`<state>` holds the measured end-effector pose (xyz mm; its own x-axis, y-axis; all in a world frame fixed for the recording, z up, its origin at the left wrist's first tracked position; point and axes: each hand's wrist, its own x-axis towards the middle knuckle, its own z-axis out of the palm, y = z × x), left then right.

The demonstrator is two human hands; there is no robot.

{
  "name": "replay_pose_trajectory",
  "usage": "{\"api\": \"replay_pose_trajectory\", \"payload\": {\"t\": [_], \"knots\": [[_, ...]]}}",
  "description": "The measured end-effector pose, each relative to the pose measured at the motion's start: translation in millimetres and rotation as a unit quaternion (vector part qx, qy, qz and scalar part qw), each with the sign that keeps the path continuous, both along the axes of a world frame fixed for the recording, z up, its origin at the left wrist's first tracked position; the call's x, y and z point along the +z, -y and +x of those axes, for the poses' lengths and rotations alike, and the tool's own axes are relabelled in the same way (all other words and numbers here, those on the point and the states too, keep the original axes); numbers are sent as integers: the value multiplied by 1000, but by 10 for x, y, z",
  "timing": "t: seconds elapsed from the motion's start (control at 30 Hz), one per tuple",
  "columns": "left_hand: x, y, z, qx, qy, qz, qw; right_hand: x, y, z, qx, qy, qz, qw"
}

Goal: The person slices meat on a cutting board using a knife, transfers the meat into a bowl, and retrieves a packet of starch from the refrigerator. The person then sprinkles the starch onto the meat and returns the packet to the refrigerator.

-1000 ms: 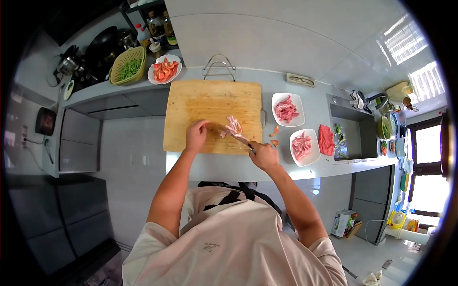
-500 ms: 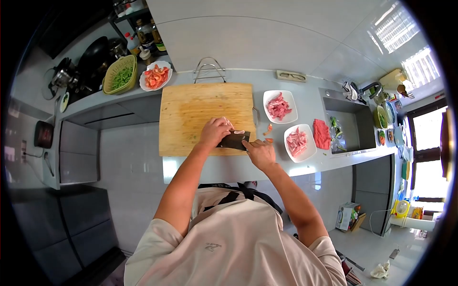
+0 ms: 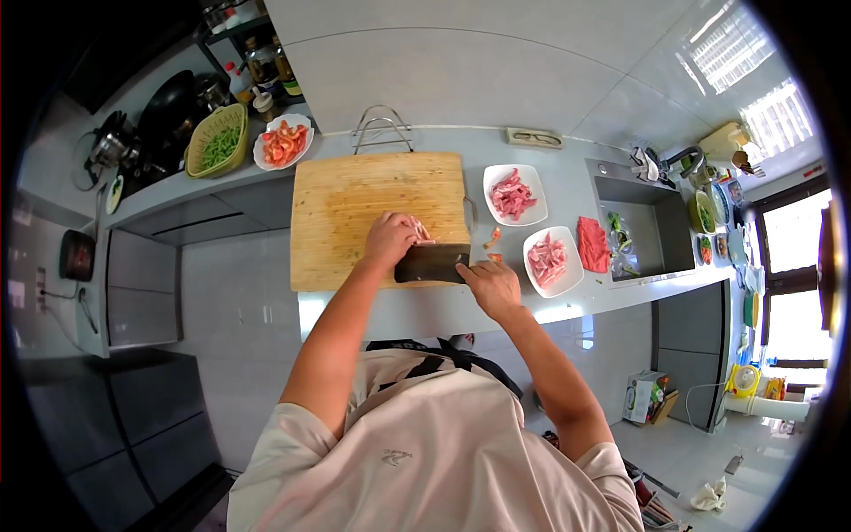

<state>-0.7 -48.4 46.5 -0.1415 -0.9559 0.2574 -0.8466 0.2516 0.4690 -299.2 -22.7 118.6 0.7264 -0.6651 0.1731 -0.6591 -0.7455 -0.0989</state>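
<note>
The wooden cutting board lies on the counter in front of me. My left hand is closed over sliced meat near the board's front right part. In my right hand is a cleaver, gripped at its handle end, its broad dark blade tilted flat beside the meat and close to my left fingertips. Right of the board stand two white bowls, the rear one with darker meat strips and the front one with paler strips. Small orange-red scraps lie between board and bowls.
A red cloth lies between the front bowl and the sink. At the back left are a yellow-green basket of green vegetables and a white plate of cut tomato. A metal rack stands behind the board.
The cleaver has gone from lying across the meat to blade broadside in front of it. My left hand has come down from the board's left onto the meat. The view has shifted slightly.
</note>
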Motion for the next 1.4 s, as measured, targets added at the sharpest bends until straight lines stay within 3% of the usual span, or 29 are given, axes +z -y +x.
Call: {"api": "replay_pose_trajectory", "payload": {"t": [0.13,0.23,0.33,0.37,0.43,0.5,0.57,0.6,0.67,0.77,0.87,1.07,1.2,1.27,1.4], "knots": [[-27,-69,176,54,-82,10,995,-44,-3,-114,6,56,-53,997],[-81,-171,253,113,-100,29,988,-26,-46,-190,-44,41,23,998],[-198,-237,295,153,-77,20,985,34,-178,-208,-180,80,178,964],[-242,-258,275,164,-68,53,983,-117,-199,-247,-187,143,188,954],[-166,-299,150,183,-49,121,974,-221,-232,-247,-285,259,396,833],[-202,-262,50,114,-113,126,979,-327,-272,-209,-337,379,538,674],[-301,-193,-17,41,-173,153,972,-415,-323,-187,-366,409,559,621],[-288,-173,-52,55,-188,166,966,-478,-344,-187,-380,423,569,594],[-268,-143,-126,82,-219,194,953,-613,-402,-191,-390,442,569,574],[-116,-76,-97,145,-90,78,982,-774,-513,-188,-397,476,567,542],[-214,126,-30,142,-35,119,982,-838,-587,-129,-406,498,565,517],[-101,193,21,-70,-34,238,968,-955,-650,35,-401,508,564,512],[-179,82,62,-70,-81,200,974,-1006,-672,250,-394,470,579,537],[-281,60,50,-50,-103,155,981,-996,-685,402,-393,483,583,522],[-291,72,53,-53,-162,186,968,-945,-681,658,-387,485,591,516]]}}
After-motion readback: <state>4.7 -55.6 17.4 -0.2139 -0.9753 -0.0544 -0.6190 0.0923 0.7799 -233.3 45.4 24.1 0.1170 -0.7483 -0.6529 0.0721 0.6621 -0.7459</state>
